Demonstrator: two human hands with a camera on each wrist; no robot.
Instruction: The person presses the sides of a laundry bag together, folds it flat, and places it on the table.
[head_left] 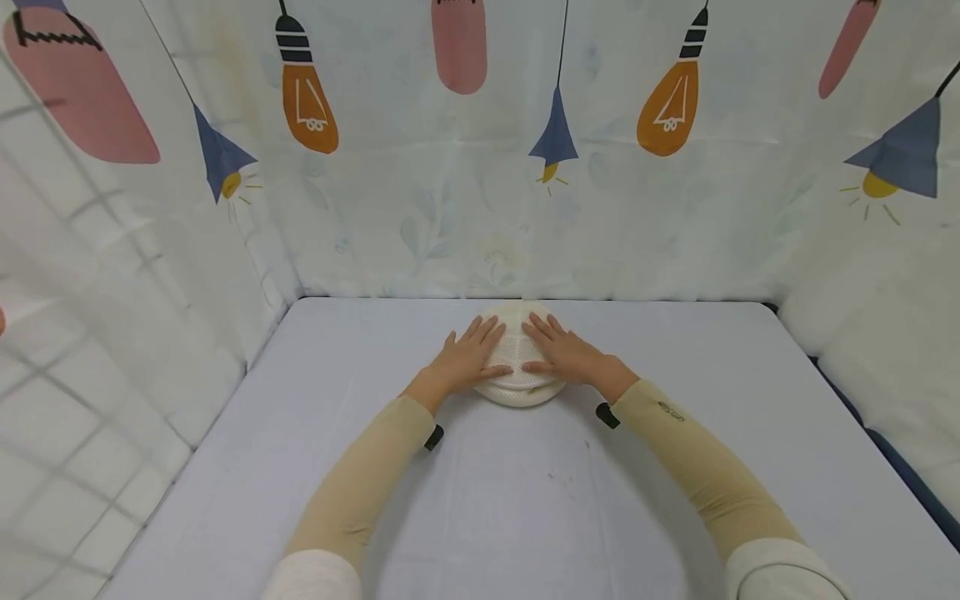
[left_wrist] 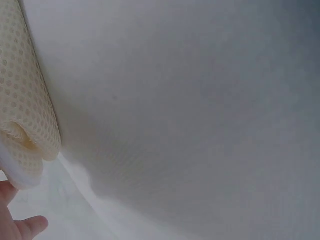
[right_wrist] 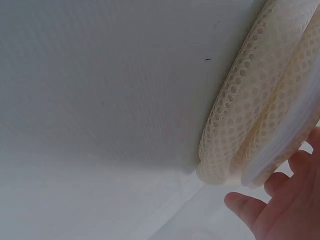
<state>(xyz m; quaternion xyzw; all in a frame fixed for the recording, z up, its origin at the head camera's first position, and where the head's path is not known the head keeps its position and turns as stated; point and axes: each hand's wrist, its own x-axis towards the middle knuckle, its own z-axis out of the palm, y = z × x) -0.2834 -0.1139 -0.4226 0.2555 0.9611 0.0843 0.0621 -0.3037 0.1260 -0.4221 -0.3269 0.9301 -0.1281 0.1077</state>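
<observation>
A rounded, cream mesh-fabric item (head_left: 517, 396), layered and folded, lies at the far middle of the table in the head view; its exact kind is unclear. My left hand (head_left: 468, 360) rests on its left side with fingers spread and straight. On the right side lies my right hand (head_left: 568, 354), fingers likewise extended. In the left wrist view the mesh item (left_wrist: 25, 90) shows at the left edge, above part of the left hand (left_wrist: 12, 220). Its stacked folds (right_wrist: 245, 110) and a smooth pale band appear in the right wrist view, beside the right hand (right_wrist: 290, 200).
The pale-covered table (head_left: 517, 500) ends just behind the mesh item. A white curtain (head_left: 465, 208) printed with lamps and bulbs hangs along its back and left side. Black devices (head_left: 608, 415) sit under both wrists.
</observation>
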